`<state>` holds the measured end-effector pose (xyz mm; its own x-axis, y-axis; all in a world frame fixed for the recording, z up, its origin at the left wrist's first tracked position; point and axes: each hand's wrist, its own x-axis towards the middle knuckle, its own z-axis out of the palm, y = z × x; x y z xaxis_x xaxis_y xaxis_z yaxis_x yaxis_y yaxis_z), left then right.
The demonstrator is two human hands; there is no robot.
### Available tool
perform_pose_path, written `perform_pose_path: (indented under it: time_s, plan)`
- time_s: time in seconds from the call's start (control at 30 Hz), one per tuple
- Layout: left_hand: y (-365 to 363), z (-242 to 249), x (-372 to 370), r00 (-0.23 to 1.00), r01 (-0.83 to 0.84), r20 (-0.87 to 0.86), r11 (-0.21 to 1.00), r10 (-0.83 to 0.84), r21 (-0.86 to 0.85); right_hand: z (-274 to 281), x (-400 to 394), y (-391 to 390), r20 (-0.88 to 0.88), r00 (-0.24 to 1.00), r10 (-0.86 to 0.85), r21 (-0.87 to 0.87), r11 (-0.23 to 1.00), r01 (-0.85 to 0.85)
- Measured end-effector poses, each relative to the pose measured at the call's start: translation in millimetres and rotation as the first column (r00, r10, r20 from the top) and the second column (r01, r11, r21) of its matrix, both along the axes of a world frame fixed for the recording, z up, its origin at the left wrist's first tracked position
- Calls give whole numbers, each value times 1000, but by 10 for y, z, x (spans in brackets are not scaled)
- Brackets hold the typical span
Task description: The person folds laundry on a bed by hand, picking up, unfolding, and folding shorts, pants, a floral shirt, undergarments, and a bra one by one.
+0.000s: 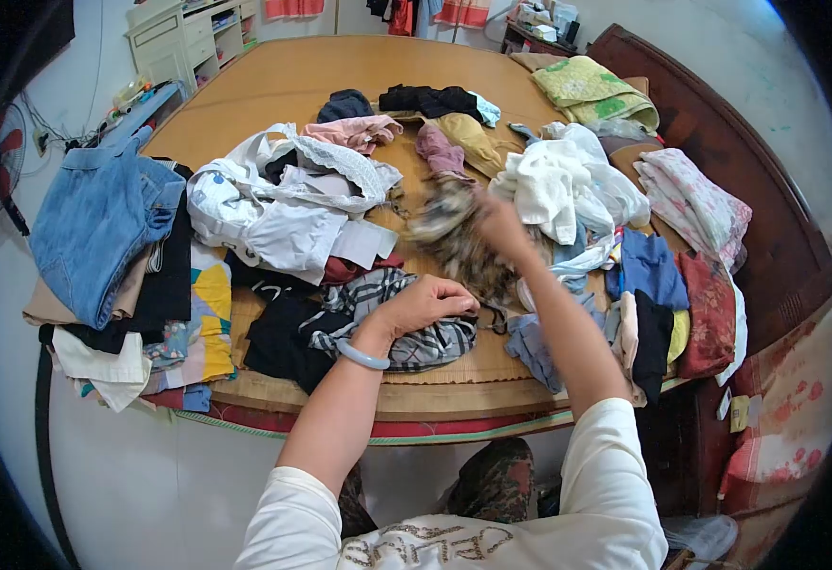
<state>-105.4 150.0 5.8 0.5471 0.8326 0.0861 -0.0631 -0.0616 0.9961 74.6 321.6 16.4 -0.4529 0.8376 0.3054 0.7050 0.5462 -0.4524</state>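
Observation:
My left hand, with a pale bangle on its wrist, rests on a black-and-white plaid cloth near the front edge, its fingers curled together. What it pinches, if anything, is hidden. My right hand is blurred by motion and is closed on a brown-and-cream patterned cloth, also blurred, over the middle of the bed surface. A mauve garment lies just beyond that cloth. White clothes are heaped to the right of my right hand, and a white and grey pile lies to the left.
Folded jeans top a stack at the left edge. Folded blue, black and red clothes stand at the right, near a floral pink bundle. A green-yellow quilt lies by the dark headboard. A fan is far left.

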Motion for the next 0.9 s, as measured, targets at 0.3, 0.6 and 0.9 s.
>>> perform_pose_path:
  time_s: [0.3, 0.6, 0.9]
  plan:
    - [23, -7, 4, 995, -95, 18, 995, 95, 0, 1393, 1575, 498, -987, 155, -35, -11, 988, 152]
    - [55, -31, 22, 992, -85, 94, 996, 88, -34, 948, 772, 525, -196, 841, -504, 629, 593, 502]
    - [28, -3, 0, 985, -105, 129, 992, 113, -63, -86, -386, 509, 141, 938, -317, 180, 940, 290]
